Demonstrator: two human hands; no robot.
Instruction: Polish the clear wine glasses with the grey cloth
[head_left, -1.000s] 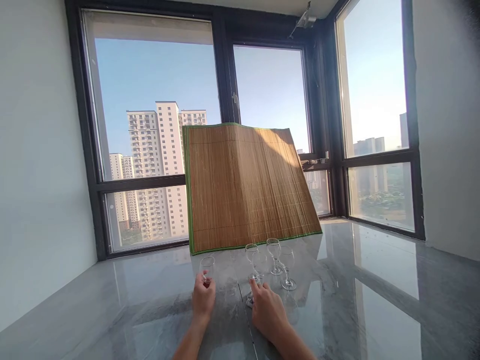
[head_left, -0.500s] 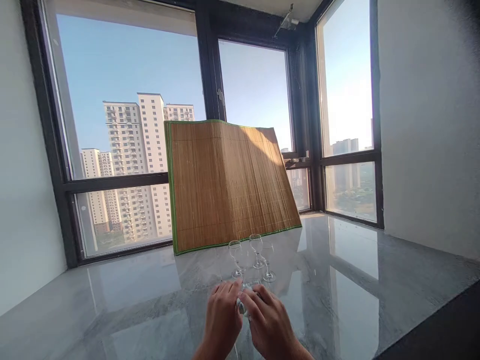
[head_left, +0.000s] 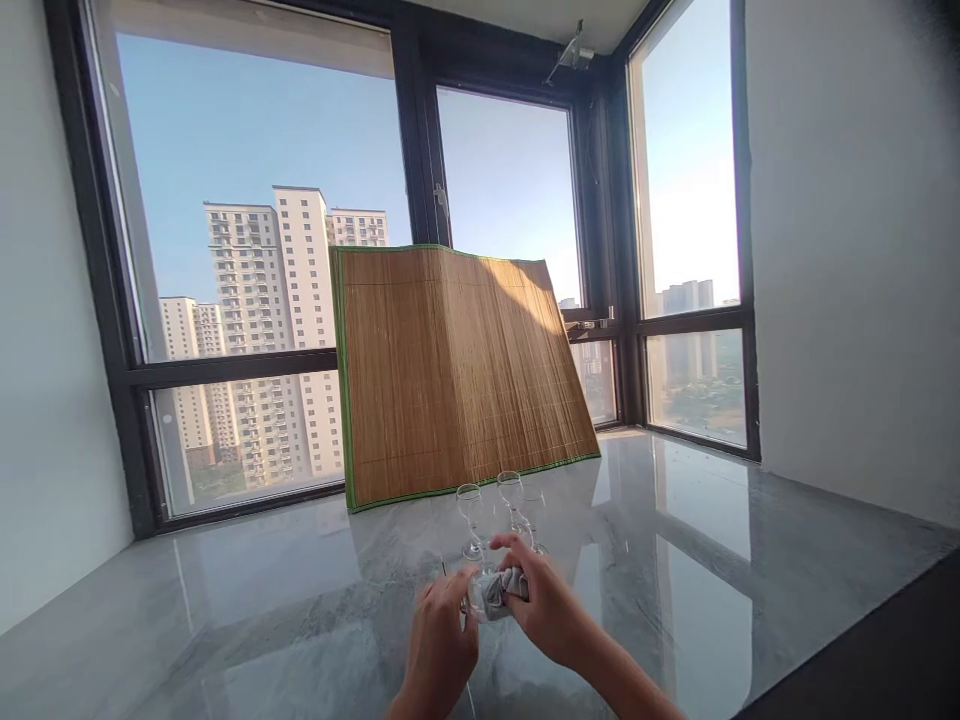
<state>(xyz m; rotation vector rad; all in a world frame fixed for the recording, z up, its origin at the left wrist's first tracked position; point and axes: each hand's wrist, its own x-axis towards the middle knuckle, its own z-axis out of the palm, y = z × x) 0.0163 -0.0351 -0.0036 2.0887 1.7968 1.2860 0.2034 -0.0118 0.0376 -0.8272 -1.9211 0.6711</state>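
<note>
Low in the middle, my left hand (head_left: 442,625) closes around a clear glass (head_left: 478,598), whose bowl shows between my hands. A crumpled grey-white cloth (head_left: 508,588) is in my right hand (head_left: 541,595), pressed against the glass. My right fingers bend over the cloth, with the index finger raised. Just beyond my hands stand three clear stemmed glasses: a left one (head_left: 469,492), a middle one (head_left: 509,480) and a right one (head_left: 534,497). My right hand partly hides the feet of the nearer ones.
A brown bamboo mat (head_left: 450,370) with green edging leans against the window behind the glasses. The glossy grey marble-look sill (head_left: 285,590) spreads around my hands. Dark window frames (head_left: 637,330) and a white wall (head_left: 847,270) border it.
My right hand has shifted up and to the right, its fingers lifting away from my left hand. The cloth and more of the held glass now show. My left hand stays nearly in place.
</note>
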